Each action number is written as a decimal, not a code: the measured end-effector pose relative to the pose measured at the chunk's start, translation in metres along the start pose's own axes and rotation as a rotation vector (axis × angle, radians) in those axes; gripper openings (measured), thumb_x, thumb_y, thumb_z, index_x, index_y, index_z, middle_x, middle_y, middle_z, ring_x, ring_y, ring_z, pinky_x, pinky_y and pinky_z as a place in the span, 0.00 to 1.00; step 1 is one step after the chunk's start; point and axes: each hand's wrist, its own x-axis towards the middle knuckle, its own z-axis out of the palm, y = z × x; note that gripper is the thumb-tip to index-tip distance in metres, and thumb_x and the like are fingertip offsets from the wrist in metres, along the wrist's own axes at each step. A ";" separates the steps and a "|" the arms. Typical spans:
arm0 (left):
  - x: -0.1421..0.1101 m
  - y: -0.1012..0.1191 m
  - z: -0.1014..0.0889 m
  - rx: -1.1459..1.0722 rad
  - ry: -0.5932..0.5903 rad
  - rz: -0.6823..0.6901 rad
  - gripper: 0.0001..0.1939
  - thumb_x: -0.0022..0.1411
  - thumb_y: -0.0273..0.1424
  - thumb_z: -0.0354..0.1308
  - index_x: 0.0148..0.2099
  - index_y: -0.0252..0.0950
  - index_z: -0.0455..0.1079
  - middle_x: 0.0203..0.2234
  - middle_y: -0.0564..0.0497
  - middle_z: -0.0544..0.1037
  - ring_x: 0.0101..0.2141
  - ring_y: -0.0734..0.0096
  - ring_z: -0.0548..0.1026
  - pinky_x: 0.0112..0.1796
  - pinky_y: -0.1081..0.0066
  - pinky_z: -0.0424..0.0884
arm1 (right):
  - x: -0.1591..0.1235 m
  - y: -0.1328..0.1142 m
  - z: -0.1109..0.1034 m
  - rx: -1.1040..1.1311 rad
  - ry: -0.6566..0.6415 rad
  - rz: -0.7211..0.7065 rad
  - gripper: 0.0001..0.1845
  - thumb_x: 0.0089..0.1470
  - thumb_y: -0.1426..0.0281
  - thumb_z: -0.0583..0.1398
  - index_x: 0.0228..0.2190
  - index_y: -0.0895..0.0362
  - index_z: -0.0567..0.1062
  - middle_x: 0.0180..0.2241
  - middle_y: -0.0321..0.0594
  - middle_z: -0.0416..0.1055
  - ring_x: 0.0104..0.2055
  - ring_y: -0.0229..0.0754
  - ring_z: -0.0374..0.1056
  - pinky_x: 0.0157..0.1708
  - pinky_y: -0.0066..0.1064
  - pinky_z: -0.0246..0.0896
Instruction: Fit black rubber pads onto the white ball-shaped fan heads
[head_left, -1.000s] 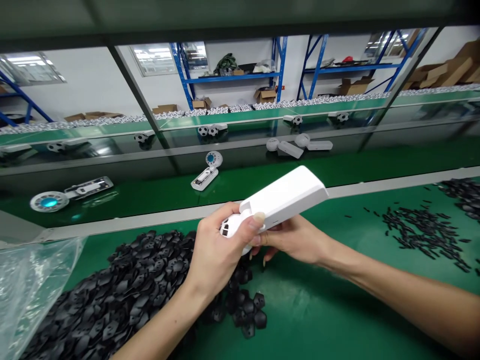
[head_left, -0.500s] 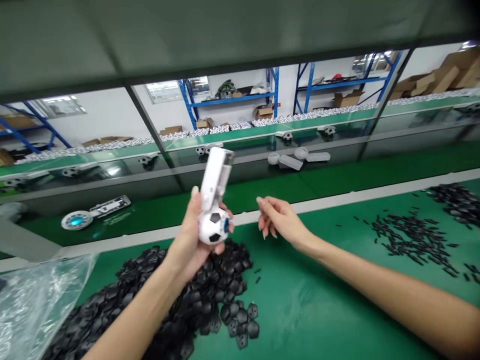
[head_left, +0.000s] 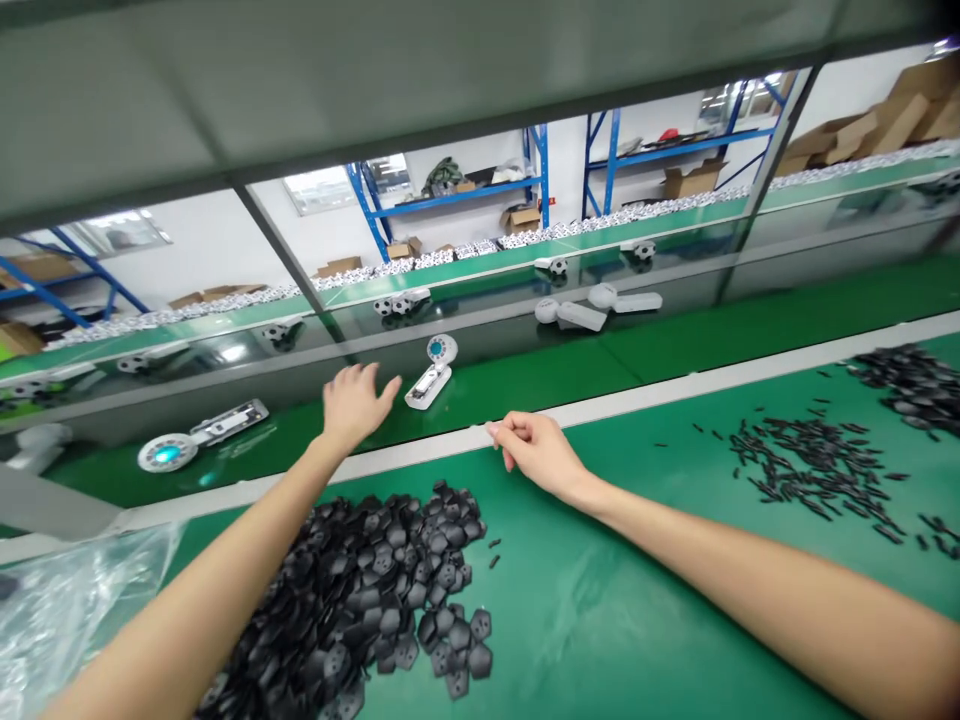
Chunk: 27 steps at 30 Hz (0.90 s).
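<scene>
My left hand (head_left: pixel 352 400) is stretched out over the dark green conveyor belt (head_left: pixel 675 350), fingers spread, holding nothing. Just to its right on the belt lies a white handheld device with a blue round head (head_left: pixel 430 372). My right hand (head_left: pixel 536 452) hovers at the white edge strip (head_left: pixel 675 390) between belt and work mat, fingers curled in with thumb and forefinger together; nothing shows in them. A heap of black plastic pieces (head_left: pixel 375 590) lies on the green mat under my left forearm.
Another open device with a blue head (head_left: pixel 199 435) lies on the belt at left. White devices (head_left: pixel 600 305) and football-headed ones (head_left: pixel 397 303) sit further back. Small black parts (head_left: pixel 810 460) are scattered at right. A clear plastic bag (head_left: pixel 67 600) is at lower left.
My left hand held a white football-headed device upright; now it is empty and has reached forward over the belt. My right hand has curled shut and moved slightly left.
</scene>
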 end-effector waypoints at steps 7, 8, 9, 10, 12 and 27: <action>0.032 0.057 0.074 0.037 -0.217 -0.004 0.23 0.73 0.40 0.64 0.63 0.34 0.71 0.61 0.40 0.73 0.59 0.50 0.74 0.59 0.45 0.73 | -0.012 -0.007 0.004 -0.176 -0.155 -0.072 0.11 0.62 0.65 0.66 0.28 0.56 0.77 0.24 0.35 0.75 0.26 0.38 0.65 0.29 0.28 0.53; 0.037 0.061 0.080 0.028 -0.226 -0.047 0.22 0.73 0.39 0.65 0.63 0.34 0.71 0.61 0.40 0.73 0.59 0.50 0.74 0.59 0.46 0.74 | -0.014 -0.007 0.005 -0.192 -0.171 -0.089 0.10 0.60 0.66 0.67 0.28 0.56 0.78 0.24 0.34 0.75 0.27 0.38 0.65 0.29 0.28 0.52; 0.042 0.064 0.083 0.011 -0.241 -0.089 0.22 0.72 0.38 0.65 0.63 0.34 0.71 0.60 0.40 0.74 0.58 0.51 0.75 0.58 0.47 0.75 | -0.015 -0.007 0.006 -0.200 -0.185 -0.103 0.09 0.59 0.67 0.67 0.28 0.56 0.78 0.24 0.34 0.74 0.27 0.38 0.65 0.29 0.28 0.51; 0.046 0.066 0.084 -0.014 -0.256 -0.129 0.21 0.72 0.38 0.65 0.62 0.35 0.72 0.59 0.41 0.74 0.57 0.51 0.76 0.56 0.48 0.76 | -0.015 -0.007 0.006 -0.199 -0.198 -0.111 0.09 0.59 0.67 0.67 0.27 0.56 0.78 0.24 0.34 0.74 0.27 0.38 0.65 0.29 0.28 0.51; 0.050 0.067 0.081 -0.091 -0.285 -0.201 0.20 0.72 0.38 0.66 0.60 0.34 0.73 0.56 0.42 0.76 0.54 0.53 0.77 0.54 0.51 0.78 | -0.013 -0.003 0.006 -0.173 -0.214 -0.108 0.11 0.61 0.65 0.65 0.28 0.56 0.78 0.24 0.36 0.75 0.27 0.38 0.67 0.28 0.27 0.54; -0.068 0.057 -0.028 -1.028 -0.080 -0.215 0.21 0.47 0.27 0.77 0.41 0.33 0.73 0.28 0.52 0.79 0.26 0.71 0.75 0.22 0.75 0.69 | 0.009 -0.030 -0.047 -0.387 -0.428 -0.135 0.04 0.59 0.73 0.65 0.33 0.56 0.82 0.36 0.38 0.81 0.36 0.42 0.75 0.38 0.30 0.65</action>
